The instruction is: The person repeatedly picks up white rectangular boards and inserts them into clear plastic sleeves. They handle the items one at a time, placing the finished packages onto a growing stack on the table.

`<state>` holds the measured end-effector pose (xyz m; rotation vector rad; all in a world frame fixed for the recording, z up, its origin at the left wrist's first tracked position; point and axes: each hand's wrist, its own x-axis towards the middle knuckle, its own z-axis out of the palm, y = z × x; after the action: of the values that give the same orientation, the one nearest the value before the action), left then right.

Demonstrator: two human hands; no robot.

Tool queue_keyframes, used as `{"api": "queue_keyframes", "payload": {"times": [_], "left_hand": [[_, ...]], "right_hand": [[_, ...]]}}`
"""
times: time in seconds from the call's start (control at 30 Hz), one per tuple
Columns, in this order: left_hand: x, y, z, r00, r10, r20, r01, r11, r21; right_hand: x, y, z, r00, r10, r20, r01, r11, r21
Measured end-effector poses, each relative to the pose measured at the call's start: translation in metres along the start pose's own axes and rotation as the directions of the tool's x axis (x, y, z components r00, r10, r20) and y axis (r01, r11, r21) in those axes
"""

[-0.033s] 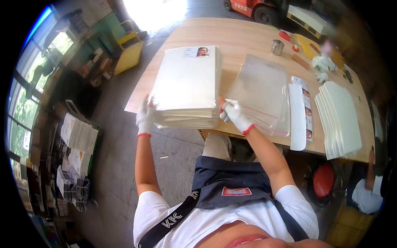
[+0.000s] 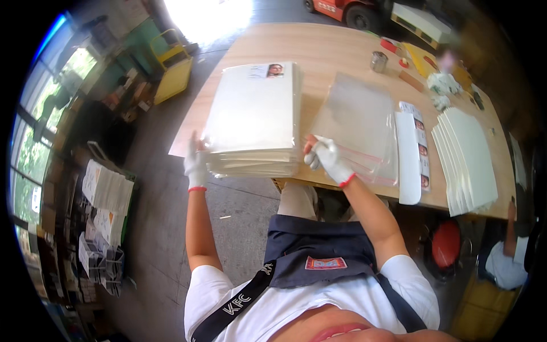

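Your left hand point(image 2: 196, 162), its grip released and fingers extended, is the nearer to the stack of bagged sheets point(image 2: 250, 111), which lies between your hands on the desk point(image 2: 273, 41), long axis pointing away from you. Your right hand point(image 2: 326, 157), half-curled and empty, stands just off the stack's right edge; both hands sit slightly farther outward than in the earlier frame.

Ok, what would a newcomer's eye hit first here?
Probably the tall stack of white, plastic-wrapped sheets at the table's near left part, with the gloved left hand and gloved right hand by its near corners. Next, the clear plastic sleeves just right of it. Then the orange forklift beyond the table's far edge.
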<state>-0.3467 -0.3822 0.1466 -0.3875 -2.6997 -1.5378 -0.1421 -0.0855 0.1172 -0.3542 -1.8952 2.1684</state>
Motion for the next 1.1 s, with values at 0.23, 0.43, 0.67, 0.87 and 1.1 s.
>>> {"api": "queue_keyframes", "payload": {"times": [0.23,0.43,0.67,0.87,1.1], "left_hand": [[-0.053,-0.121,0.032,0.934,0.028,-0.357,-0.202,0.865,-0.46],[-0.163,-0.227,0.12,0.995,-0.088,0.046,0.099,0.927,-0.361],[-0.171,-0.062,0.186,0.661,0.591,0.462,-0.645,0.762,-0.054],[-0.152,0.003,0.21,0.385,0.823,0.417,-0.867,0.477,-0.141],[-0.111,0.105,0.294,0.221,0.859,0.462,-0.967,0.255,-0.01]], "right_hand": [[-0.179,-0.005,-0.151,0.779,-0.059,-0.624,0.002,0.996,-0.091],[-0.335,-0.048,-0.307,0.037,-0.421,-0.906,-0.055,0.905,-0.423],[-0.36,-0.071,-0.376,0.124,0.055,-0.991,-0.121,0.992,0.04],[-0.365,-0.091,-0.432,0.139,-0.013,-0.99,0.12,0.993,0.004],[-0.352,-0.114,-0.516,0.347,0.09,-0.933,0.121,0.983,0.14]]}}
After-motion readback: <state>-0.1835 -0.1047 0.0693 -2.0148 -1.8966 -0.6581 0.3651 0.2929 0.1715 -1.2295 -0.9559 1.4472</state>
